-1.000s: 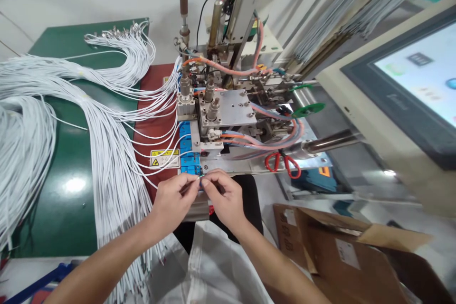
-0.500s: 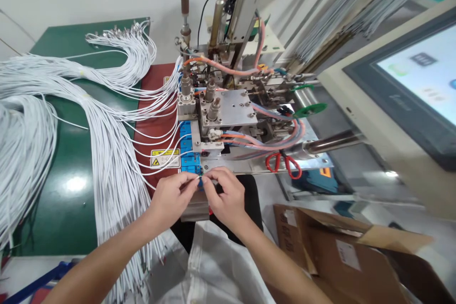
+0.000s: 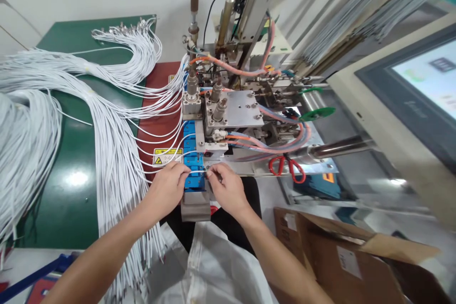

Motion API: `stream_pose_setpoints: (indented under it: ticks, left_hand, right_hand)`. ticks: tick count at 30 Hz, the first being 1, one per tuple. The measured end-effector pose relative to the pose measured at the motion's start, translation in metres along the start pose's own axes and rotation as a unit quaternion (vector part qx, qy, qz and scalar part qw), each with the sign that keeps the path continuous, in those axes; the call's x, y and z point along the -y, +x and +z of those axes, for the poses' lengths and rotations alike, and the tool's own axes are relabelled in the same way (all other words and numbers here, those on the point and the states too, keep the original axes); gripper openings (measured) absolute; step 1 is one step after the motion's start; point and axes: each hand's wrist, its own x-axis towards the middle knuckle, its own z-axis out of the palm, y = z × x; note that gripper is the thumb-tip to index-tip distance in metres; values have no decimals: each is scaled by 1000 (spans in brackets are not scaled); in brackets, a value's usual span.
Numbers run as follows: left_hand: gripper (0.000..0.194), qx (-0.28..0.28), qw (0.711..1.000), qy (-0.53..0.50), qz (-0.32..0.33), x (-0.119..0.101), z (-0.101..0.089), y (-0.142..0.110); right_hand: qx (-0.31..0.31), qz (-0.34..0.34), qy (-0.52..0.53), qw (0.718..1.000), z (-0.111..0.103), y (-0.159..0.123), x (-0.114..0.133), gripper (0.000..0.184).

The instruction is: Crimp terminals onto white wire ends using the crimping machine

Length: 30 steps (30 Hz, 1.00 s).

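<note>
A white cable [image 3: 196, 172] lies across one of the blue clamp blocks [image 3: 194, 183] at the front edge of the machine. My left hand [image 3: 170, 185] pinches this cable to the left of the block. At the cable's tip, on the block's right side, the thumb and fingers of my right hand [image 3: 226, 185] are closed on its end; the fine wires there are too small to make out. Behind, several more white cables run into the blue blocks. The machine [image 3: 233, 109] has a metal top plate and orange and clear hoses.
Bundles of white cables [image 3: 117, 166] cover much of the green table [image 3: 76, 199] on the left. Red-handled scissors [image 3: 287, 168] lie on the machine's right edge, near a solder-like wire spool [image 3: 315, 104]. A screen [image 3: 413, 85] and a cardboard box [image 3: 320, 251] stand on the right.
My hands have moved apart, the left one to the left along the cable. The cable now lies across the blue block, where before both hands met at its end in front.
</note>
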Motion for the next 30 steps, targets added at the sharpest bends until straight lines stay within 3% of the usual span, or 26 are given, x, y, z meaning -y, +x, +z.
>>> stream_pose_setpoints:
  ticks: [5,13,17,22,30]
  left_hand:
    - [20,10,999,38,-4,-2,2,3]
    - [24,51,994,99,-5,-5,2,6]
    - [27,69,992,103,-4,-6,-1,5]
    - [27,60,991,115,6,-4,1,3]
    - [26,52,976,213,6,-14,2,-2]
  right_hand:
    - [41,29,9,999,-1,7,-2,14]
    - [51,-25,34,998,-2,7,-12,18]
    - [10,-56,-6,998,6,8,-13,30]
    - [-63,-33,28,997,27,6,-14,34]
    - [-60,-15,47,997,28,7,-13,34]
